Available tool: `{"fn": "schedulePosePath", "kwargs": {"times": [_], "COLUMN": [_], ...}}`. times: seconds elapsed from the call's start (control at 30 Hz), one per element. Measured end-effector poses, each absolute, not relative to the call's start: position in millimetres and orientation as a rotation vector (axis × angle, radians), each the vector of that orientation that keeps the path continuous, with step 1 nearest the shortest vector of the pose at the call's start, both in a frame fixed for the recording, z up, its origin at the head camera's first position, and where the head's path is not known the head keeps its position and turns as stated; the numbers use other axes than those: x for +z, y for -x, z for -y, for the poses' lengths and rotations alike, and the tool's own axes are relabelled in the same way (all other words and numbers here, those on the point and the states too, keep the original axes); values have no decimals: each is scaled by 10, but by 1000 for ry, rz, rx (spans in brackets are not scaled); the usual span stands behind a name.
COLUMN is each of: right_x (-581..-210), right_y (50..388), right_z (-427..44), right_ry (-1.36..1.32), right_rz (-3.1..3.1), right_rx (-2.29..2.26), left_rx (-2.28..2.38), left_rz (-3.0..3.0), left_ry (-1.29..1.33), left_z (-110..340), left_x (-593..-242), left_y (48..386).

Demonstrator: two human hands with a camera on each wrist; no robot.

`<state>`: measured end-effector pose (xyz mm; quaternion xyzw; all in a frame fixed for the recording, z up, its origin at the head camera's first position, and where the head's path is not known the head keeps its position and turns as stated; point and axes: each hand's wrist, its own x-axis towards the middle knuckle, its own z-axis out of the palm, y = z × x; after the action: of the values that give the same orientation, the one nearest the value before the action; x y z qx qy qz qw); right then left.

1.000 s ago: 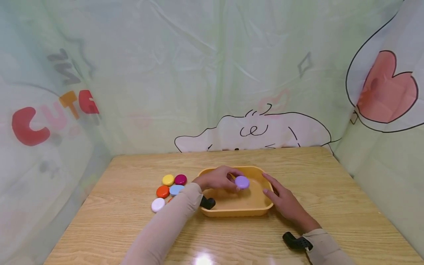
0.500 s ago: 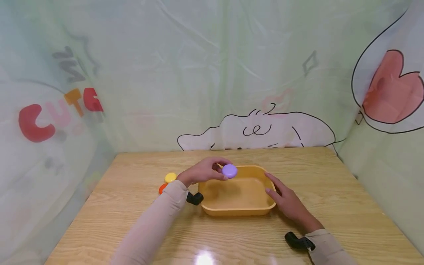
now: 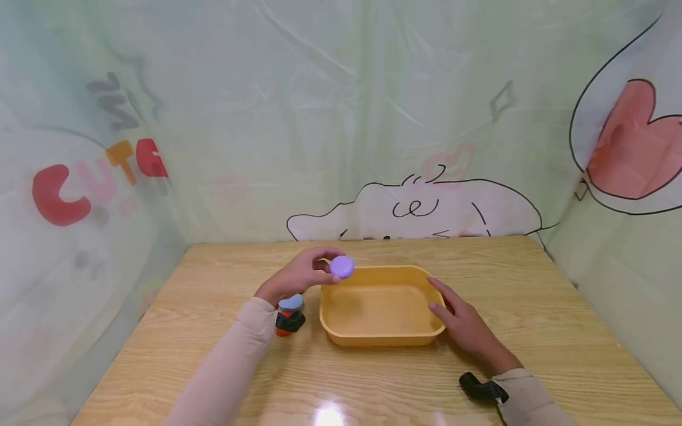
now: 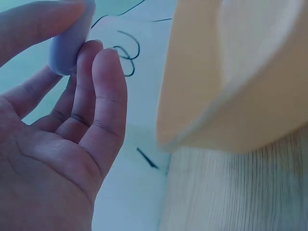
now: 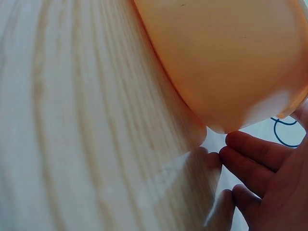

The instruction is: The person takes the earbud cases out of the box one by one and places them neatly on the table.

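My left hand pinches a rounded purple disc between thumb and fingertips, near the far left corner of a yellow-orange plastic bin. The left wrist view shows the purple disc on edge under the thumb, with the bin wall apart from it. My right hand rests at the bin's right rim. In the right wrist view, outstretched fingers are by the outer wall of the bin. No disc shows inside the bin in the head view.
Beneath the left wrist lie a light blue disc and a red-orange disc, partly covered by a black wrist mount. They rest on a wooden table. Printed curtains stand behind and at both sides.
My left hand has carried the purple disc left and away, from over the bin's middle to its far left corner. Its arm now covers most of the discs at left. My right hand stays put.
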<state>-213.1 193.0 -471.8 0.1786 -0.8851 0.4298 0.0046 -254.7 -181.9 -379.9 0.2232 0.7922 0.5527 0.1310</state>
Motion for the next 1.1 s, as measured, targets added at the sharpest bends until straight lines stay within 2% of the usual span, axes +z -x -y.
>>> {"fn": "schedulePosePath", "kwargs": {"times": [0.2, 0.63, 1.1], "right_x": [-4705, -4690, -4695], "right_y": [2131, 2129, 2137], "right_z": [-1925, -1902, -1908], "right_ry": [-555, -552, -548], "right_rz": [2793, 2787, 2798], "right_rx": [1336, 1368, 1379], "left_rx": [1622, 1646, 1499], "left_rz": [-2339, -2439, -2501], "left_ry": [-541, -495, -351], "left_z": [2047, 2492, 2924], "left_x": [-3801, -3828, -4089], "left_y": [2425, 2121, 1712]}}
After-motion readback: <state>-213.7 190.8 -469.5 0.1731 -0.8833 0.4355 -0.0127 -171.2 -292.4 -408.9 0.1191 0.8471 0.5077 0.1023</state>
